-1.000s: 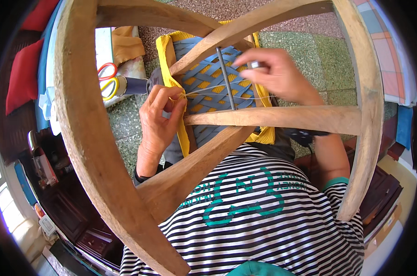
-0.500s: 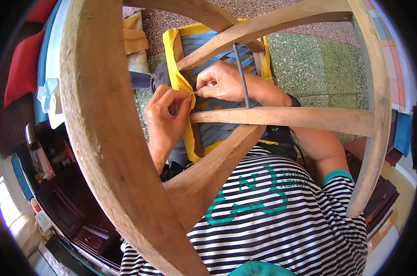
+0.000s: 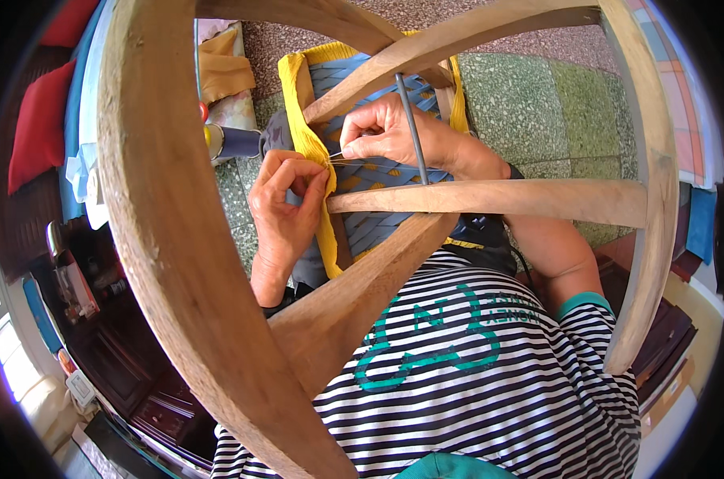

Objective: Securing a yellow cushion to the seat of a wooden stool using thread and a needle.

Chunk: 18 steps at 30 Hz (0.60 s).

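A wooden chair frame lies upturned over my lap, its curved legs and rails framing my hands. Its seat is woven from blue-grey straps, with ribbed yellow fabric wrapped along the edges. My left hand pinches the yellow fabric at the seat's left edge, thumb and forefinger together. Over the webbing, my right hand closes its fingertips on a thin pale thread, which runs to the fabric beside my left fingertips. Whether a needle is in those fingers I cannot tell. A dark metal rod crosses in front of my right hand.
Left of the seat stand a dark blue cylinder and a tan cloth. Green and reddish speckled tiles cover the floor. Dark wooden furniture with a red cushion lines the left side.
My right hand has drawn slightly up and away from the yellow edge, and more thread shows between the hands. My left hand keeps its pinch. The view has shifted a little.
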Motion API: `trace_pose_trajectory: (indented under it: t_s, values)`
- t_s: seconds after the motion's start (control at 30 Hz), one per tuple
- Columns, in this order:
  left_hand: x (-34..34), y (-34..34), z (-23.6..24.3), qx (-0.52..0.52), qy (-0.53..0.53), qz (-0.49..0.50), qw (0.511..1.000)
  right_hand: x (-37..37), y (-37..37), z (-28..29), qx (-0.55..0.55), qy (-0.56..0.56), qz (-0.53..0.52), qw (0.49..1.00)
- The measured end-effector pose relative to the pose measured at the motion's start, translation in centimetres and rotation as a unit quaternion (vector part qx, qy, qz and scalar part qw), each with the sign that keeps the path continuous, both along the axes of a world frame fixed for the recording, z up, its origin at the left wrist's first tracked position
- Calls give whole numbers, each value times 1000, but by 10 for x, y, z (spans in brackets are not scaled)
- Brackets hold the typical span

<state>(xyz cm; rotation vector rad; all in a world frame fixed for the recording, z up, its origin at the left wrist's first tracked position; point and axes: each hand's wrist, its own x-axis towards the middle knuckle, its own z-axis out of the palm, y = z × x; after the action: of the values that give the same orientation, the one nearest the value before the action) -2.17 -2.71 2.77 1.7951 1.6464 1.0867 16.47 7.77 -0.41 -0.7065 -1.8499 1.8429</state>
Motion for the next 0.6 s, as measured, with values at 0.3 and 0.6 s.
trace_pose_trajectory:
  t_s: [0.3,0.6]
  values:
    - [0,-2,-5,27,12,-4,1000,11,-6,11,181,-99,-121,971]
    - [-1,0,-6,42,-5,-1,999,19,-8,17,186,-68,-23,980]
